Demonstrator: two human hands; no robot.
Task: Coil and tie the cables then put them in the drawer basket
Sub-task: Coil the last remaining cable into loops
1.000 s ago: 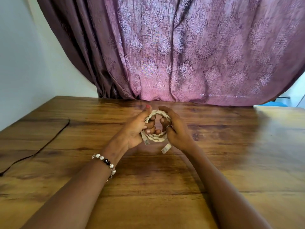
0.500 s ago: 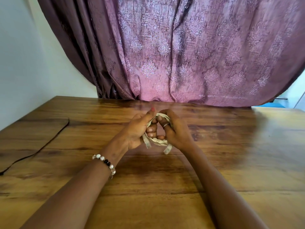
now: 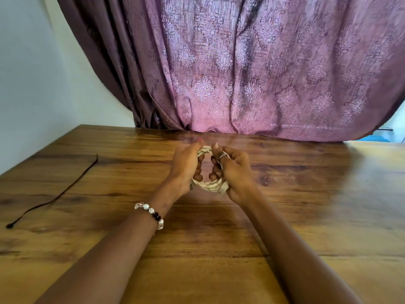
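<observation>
Left hand (image 3: 186,165) and right hand (image 3: 235,170) each grip one side of the coiled cable (image 3: 211,185) with closed fingers, above the bench (image 3: 306,205).

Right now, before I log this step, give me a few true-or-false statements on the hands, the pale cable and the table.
1. Both the left hand and the right hand grip the cream-white coiled cable. True.
2. The coiled cable lies flat on the brown wooden table, untouched. False: it is held between both hands above the table.
3. A thin dark cable lies loose on the table to the left of the hands. True.
4. The beaded bracelet is on the right wrist. False: it is on the left wrist.
5. A drawer basket stands beside the hands. False: no basket is in view.
</observation>
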